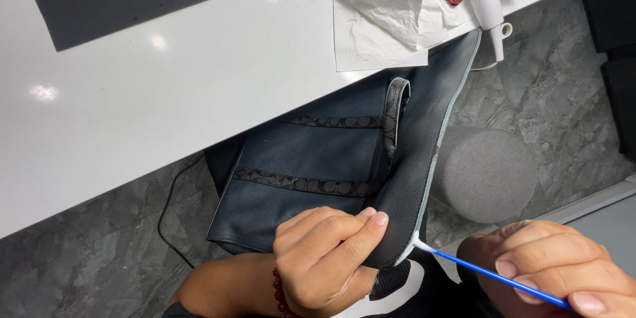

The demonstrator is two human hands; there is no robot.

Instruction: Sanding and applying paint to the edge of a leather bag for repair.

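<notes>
Matt pebbled leather bag (311,159), glossy table (165,93)

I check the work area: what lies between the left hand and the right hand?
In the head view, the bag's dark flap edge and the swab's white tip lie between left hand and right hand.

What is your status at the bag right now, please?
Left hand pinching dark navy leather bag flap. Right hand holding blue-stemmed swab, tip on flap's pale edge. Nothing in the way.
</notes>
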